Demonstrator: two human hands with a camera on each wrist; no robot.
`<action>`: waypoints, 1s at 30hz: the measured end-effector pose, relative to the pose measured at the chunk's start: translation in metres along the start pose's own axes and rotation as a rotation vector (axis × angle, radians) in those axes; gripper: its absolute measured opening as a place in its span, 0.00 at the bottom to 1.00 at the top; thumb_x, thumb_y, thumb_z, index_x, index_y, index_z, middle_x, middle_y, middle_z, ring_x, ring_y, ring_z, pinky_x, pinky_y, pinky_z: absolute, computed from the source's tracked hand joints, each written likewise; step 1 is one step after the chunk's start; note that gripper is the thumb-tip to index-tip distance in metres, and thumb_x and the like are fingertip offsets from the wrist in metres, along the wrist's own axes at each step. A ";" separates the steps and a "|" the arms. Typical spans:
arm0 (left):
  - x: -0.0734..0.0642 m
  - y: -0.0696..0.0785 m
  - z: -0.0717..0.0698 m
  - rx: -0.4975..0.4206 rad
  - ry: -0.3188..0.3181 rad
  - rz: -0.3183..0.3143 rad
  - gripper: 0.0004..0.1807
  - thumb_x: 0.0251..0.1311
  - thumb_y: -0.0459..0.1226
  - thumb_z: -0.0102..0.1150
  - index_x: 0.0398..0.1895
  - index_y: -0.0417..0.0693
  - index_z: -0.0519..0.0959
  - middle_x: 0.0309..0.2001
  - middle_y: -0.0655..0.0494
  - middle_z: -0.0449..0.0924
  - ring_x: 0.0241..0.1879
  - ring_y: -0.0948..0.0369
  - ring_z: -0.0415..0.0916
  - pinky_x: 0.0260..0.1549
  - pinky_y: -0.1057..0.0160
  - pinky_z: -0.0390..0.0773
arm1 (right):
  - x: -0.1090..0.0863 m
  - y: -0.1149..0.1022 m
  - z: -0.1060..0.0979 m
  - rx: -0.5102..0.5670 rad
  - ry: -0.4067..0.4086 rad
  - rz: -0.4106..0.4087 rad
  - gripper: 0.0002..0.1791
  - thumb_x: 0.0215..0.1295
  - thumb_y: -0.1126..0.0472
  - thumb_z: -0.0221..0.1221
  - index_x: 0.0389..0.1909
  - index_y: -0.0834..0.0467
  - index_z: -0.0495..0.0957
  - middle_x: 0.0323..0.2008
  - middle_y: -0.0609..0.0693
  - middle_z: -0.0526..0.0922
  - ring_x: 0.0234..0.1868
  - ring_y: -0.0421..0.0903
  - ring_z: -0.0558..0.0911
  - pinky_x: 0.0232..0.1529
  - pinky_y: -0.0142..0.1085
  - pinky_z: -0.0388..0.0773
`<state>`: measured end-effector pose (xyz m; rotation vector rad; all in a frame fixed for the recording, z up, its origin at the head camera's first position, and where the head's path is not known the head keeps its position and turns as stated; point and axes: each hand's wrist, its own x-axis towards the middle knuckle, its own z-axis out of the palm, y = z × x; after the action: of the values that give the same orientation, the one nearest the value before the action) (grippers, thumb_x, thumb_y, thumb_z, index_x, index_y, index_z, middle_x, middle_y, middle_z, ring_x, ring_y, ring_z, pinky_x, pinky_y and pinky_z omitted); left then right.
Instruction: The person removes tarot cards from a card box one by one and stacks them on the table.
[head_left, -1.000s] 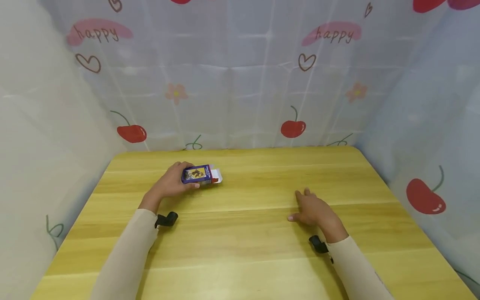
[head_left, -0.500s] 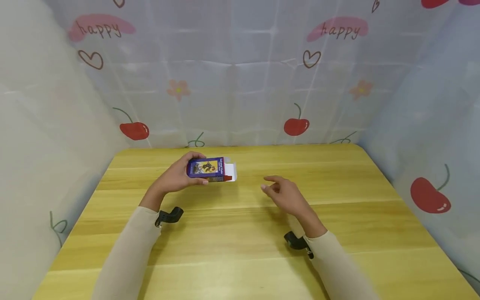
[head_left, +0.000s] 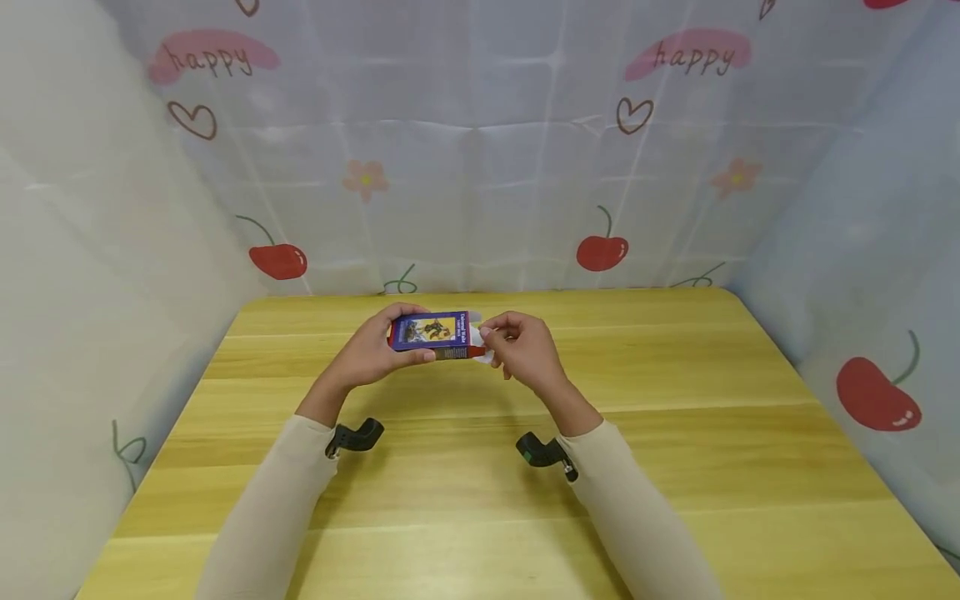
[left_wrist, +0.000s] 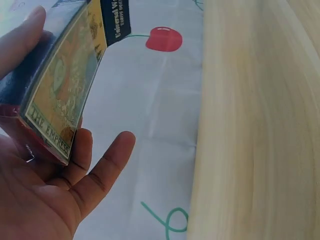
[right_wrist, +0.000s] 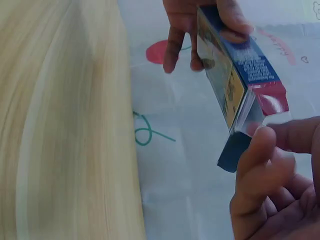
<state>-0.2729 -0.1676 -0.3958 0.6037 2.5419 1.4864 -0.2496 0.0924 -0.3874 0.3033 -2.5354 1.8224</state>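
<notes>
Tarot box (head_left: 431, 331) sits in my left hand (head_left: 372, 348), held up off the wooden table (head_left: 450, 500), picture side up and its mouth turned toward my right. Should that grip slacken or the mouth dip, I think the cards (right_wrist: 245, 111) showing at the end could slide out; a clumsy tug might also crease or tear the dark blue flap (right_wrist: 235, 151) standing out there. My left thumb lies along the near side with fingers round the far side, clasping the box across its width, while at least one finger stretches clear of it. My right hand (head_left: 525, 350) curls at the mouth, thumb and forefinger tips nearly together; whether they pinch flap, cards or nothing, I cannot tell. Both forearms slant inward over the table.
</notes>
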 end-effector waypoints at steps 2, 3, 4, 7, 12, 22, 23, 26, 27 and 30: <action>0.001 0.000 0.001 -0.005 0.002 0.005 0.41 0.51 0.50 0.74 0.66 0.51 0.67 0.60 0.47 0.71 0.50 0.51 0.76 0.47 0.57 0.81 | 0.006 0.004 0.001 -0.044 -0.001 0.033 0.12 0.69 0.53 0.60 0.40 0.58 0.83 0.26 0.54 0.85 0.18 0.50 0.77 0.16 0.34 0.68; 0.001 0.000 0.001 -0.009 0.001 0.007 0.41 0.51 0.50 0.74 0.66 0.51 0.67 0.60 0.47 0.71 0.50 0.51 0.76 0.47 0.57 0.81 | 0.008 0.004 0.001 -0.061 -0.005 0.055 0.13 0.69 0.52 0.61 0.40 0.58 0.82 0.26 0.54 0.86 0.16 0.46 0.75 0.16 0.33 0.66; 0.001 0.001 0.002 -0.015 0.001 0.009 0.41 0.50 0.50 0.75 0.66 0.51 0.67 0.60 0.47 0.71 0.50 0.51 0.77 0.46 0.57 0.81 | 0.010 0.004 0.001 -0.066 -0.013 0.074 0.14 0.68 0.50 0.61 0.40 0.59 0.82 0.27 0.54 0.86 0.16 0.44 0.74 0.17 0.33 0.65; 0.001 0.001 0.002 -0.030 0.004 0.012 0.41 0.49 0.51 0.75 0.65 0.52 0.68 0.59 0.48 0.71 0.49 0.51 0.77 0.45 0.57 0.81 | 0.014 0.005 0.002 -0.042 -0.041 0.135 0.16 0.67 0.49 0.62 0.40 0.59 0.81 0.29 0.53 0.87 0.15 0.42 0.73 0.17 0.34 0.64; 0.003 0.000 0.003 -0.042 0.015 0.012 0.41 0.49 0.50 0.76 0.65 0.53 0.68 0.60 0.49 0.70 0.50 0.51 0.77 0.46 0.57 0.81 | 0.015 0.003 0.000 -0.013 -0.127 0.244 0.15 0.66 0.50 0.61 0.40 0.60 0.80 0.26 0.53 0.86 0.15 0.41 0.72 0.15 0.33 0.61; 0.003 0.003 0.001 -0.050 0.028 0.012 0.41 0.47 0.48 0.77 0.65 0.52 0.68 0.60 0.48 0.71 0.50 0.51 0.77 0.44 0.57 0.82 | 0.008 -0.001 -0.001 -0.028 -0.219 0.314 0.13 0.69 0.54 0.59 0.37 0.61 0.84 0.29 0.52 0.85 0.19 0.43 0.73 0.16 0.30 0.62; 0.002 0.003 0.001 -0.050 0.029 0.008 0.42 0.47 0.48 0.77 0.65 0.52 0.68 0.60 0.48 0.71 0.50 0.51 0.77 0.44 0.57 0.82 | 0.007 -0.001 -0.001 -0.019 -0.218 0.315 0.13 0.69 0.54 0.59 0.37 0.61 0.84 0.30 0.53 0.85 0.19 0.42 0.73 0.16 0.30 0.62; 0.002 0.003 0.000 -0.043 0.036 0.001 0.42 0.47 0.50 0.77 0.66 0.52 0.68 0.60 0.48 0.70 0.50 0.51 0.77 0.45 0.56 0.82 | 0.006 0.000 -0.002 0.015 -0.185 0.308 0.14 0.69 0.53 0.59 0.38 0.61 0.83 0.32 0.55 0.85 0.18 0.42 0.74 0.16 0.31 0.62; 0.002 0.003 -0.001 -0.040 0.041 -0.001 0.43 0.47 0.50 0.77 0.66 0.52 0.67 0.60 0.47 0.70 0.50 0.50 0.77 0.46 0.56 0.82 | 0.005 0.000 -0.003 0.032 -0.161 0.302 0.14 0.70 0.53 0.59 0.39 0.61 0.82 0.32 0.56 0.85 0.18 0.42 0.74 0.15 0.31 0.61; 0.002 0.001 -0.003 -0.012 0.075 -0.002 0.43 0.48 0.52 0.76 0.67 0.52 0.67 0.61 0.47 0.70 0.51 0.50 0.76 0.47 0.54 0.81 | 0.003 0.002 -0.005 0.100 -0.054 0.285 0.13 0.70 0.53 0.58 0.41 0.61 0.80 0.31 0.57 0.86 0.16 0.42 0.73 0.14 0.30 0.59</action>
<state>-0.2752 -0.1688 -0.3934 0.5535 2.5860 1.5500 -0.2534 0.0971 -0.3868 -0.0111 -2.6449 2.0651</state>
